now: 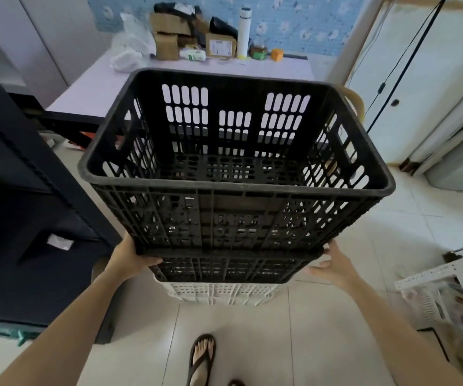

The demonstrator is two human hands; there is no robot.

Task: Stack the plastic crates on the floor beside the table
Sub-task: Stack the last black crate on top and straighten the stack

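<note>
Three crates in one stack on the tiled floor (252,344), just in front of the desk (85,93). Top black crate (235,174) is large, slotted walls, empty, sitting on a second black crate (233,267), which sits on a white crate (219,293) at the bottom. Only the near faces of the lower two show.

Left hand (128,257): grip clenched around the top crate's lower left corner, fingers wrapped under the edge. Right hand (333,264): grip released, fingers spread, at the lower right corner; can't tell whether it touches.

One foot in a dark flip-flop (201,358) just behind the stack.

Desk behind carries cardboard boxes (169,37), a white thermos bottle (244,32), white plastic bags (133,45), a small orange cube (277,54). One box has a shipping label (220,47), text too blurred to read. No brand legible on the crates.

Dark shelving unit (30,204) left, white perforated rack (433,277) right.
</note>
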